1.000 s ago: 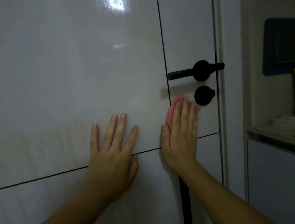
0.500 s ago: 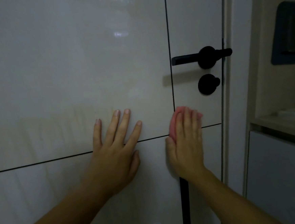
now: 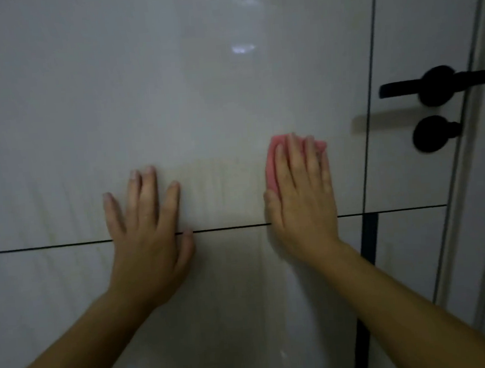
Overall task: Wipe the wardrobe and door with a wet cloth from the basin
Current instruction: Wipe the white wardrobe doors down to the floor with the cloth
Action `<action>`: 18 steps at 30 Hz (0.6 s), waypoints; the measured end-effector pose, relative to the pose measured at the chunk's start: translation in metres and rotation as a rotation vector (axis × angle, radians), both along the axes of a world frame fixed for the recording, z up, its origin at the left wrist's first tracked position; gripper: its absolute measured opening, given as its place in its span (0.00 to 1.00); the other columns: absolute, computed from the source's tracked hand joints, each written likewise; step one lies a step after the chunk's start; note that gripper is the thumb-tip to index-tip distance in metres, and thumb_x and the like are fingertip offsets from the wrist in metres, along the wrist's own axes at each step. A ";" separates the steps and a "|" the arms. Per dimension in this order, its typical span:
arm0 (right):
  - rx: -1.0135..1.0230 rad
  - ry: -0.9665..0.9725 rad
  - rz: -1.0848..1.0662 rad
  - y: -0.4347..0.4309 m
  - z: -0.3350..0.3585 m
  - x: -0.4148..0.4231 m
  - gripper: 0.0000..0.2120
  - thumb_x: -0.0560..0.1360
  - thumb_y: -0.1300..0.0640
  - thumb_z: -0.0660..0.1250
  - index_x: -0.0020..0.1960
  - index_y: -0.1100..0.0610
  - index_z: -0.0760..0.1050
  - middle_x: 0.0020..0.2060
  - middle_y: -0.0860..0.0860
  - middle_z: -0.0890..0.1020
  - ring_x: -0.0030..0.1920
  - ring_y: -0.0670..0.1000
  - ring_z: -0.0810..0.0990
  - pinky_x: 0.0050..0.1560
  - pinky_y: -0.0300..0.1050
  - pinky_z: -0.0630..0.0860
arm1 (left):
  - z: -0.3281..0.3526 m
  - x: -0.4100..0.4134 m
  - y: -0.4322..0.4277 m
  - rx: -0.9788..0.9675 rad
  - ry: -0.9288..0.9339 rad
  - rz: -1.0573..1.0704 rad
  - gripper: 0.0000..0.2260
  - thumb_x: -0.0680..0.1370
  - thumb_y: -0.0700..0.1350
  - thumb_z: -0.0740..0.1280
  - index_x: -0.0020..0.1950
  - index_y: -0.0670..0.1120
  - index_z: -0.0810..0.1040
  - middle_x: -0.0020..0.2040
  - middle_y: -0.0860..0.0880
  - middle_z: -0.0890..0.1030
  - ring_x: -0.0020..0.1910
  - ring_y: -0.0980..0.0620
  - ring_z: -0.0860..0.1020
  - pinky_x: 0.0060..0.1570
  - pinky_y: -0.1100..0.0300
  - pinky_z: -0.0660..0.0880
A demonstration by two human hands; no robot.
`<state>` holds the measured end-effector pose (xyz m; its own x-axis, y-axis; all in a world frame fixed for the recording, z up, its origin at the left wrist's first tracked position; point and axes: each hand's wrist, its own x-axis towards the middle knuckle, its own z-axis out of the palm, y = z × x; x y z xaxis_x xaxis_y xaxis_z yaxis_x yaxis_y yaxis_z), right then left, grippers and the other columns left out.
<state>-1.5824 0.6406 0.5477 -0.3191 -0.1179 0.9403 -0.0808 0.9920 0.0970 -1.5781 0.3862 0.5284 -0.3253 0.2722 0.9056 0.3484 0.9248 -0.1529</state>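
Small folded pink cloth (image 3: 273,164), pressed on glossy door (image 3: 171,102) under flat right hand (image 3: 303,202), left hand (image 3: 147,240) flat, empty, both further left of black handle (image 3: 436,85) than 0.5 s ago

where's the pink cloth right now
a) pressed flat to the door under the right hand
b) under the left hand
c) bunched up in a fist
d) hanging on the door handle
A: the right hand lies flat with straight fingers over the pink cloth, pressing it against the door to the left of the black handle, while the left hand rests bare on the door.
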 end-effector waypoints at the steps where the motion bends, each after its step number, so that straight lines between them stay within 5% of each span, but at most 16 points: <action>1: -0.025 0.013 0.007 -0.002 0.013 -0.001 0.32 0.84 0.48 0.49 0.82 0.61 0.45 0.81 0.58 0.45 0.81 0.60 0.42 0.81 0.57 0.39 | -0.001 -0.004 -0.008 0.001 -0.003 0.017 0.30 0.80 0.53 0.58 0.79 0.40 0.62 0.82 0.35 0.53 0.82 0.34 0.50 0.75 0.29 0.45; 4: 0.018 0.032 0.004 -0.013 0.018 -0.005 0.33 0.83 0.48 0.51 0.82 0.61 0.44 0.81 0.58 0.43 0.81 0.61 0.41 0.80 0.59 0.39 | -0.004 -0.011 -0.013 -0.018 0.006 0.015 0.30 0.80 0.53 0.58 0.81 0.42 0.61 0.83 0.37 0.52 0.82 0.34 0.49 0.75 0.29 0.48; 10: 0.588 0.000 0.104 0.004 -0.020 -0.001 0.30 0.84 0.48 0.55 0.82 0.59 0.54 0.81 0.59 0.56 0.81 0.62 0.52 0.80 0.61 0.49 | -0.006 -0.014 -0.013 -0.014 0.011 0.008 0.30 0.80 0.53 0.57 0.81 0.43 0.61 0.82 0.36 0.53 0.82 0.34 0.50 0.75 0.28 0.50; 15: 0.218 0.030 0.014 -0.009 0.043 -0.002 0.33 0.84 0.45 0.51 0.83 0.59 0.47 0.81 0.59 0.47 0.81 0.63 0.46 0.80 0.60 0.40 | -0.005 -0.015 -0.013 -0.015 0.026 -0.005 0.30 0.80 0.53 0.57 0.81 0.43 0.61 0.82 0.36 0.54 0.81 0.33 0.51 0.74 0.28 0.50; 18: 0.482 -0.004 0.121 -0.026 0.002 -0.003 0.32 0.83 0.46 0.56 0.82 0.58 0.52 0.81 0.58 0.50 0.81 0.64 0.49 0.80 0.63 0.45 | -0.007 -0.015 -0.012 -0.004 0.030 -0.015 0.30 0.80 0.53 0.58 0.81 0.43 0.62 0.82 0.37 0.54 0.81 0.34 0.51 0.74 0.28 0.50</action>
